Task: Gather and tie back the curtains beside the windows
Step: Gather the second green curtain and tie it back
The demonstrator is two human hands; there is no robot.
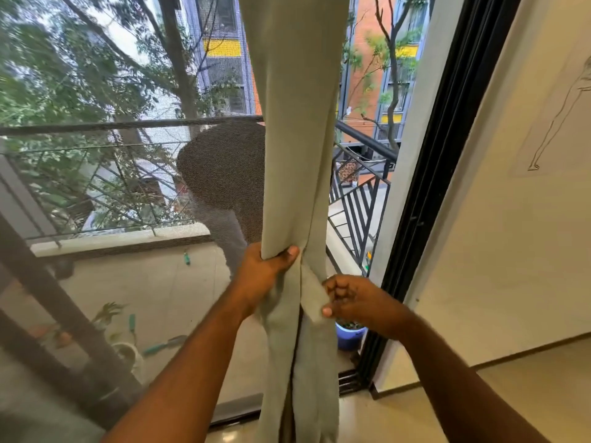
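A pale grey-green curtain [297, 139] hangs gathered into a narrow column in front of the balcony door. My left hand [267, 266] grips the bunched cloth from the left, with the thumb across its front. A flat tie-back strap [311, 294] of the same cloth comes out of the fold below that thumb and slants down to the right. My right hand [351, 298] pinches the strap's free end between thumb and curled fingers, just right of the curtain.
A dark insect screen [128, 187] covers the opening on the left. The black door frame [425, 187] stands right of the curtain, then a cream wall [511, 235] with a line drawing. Outside are a balcony railing [358, 199], a blue pot [348, 335] and plants.
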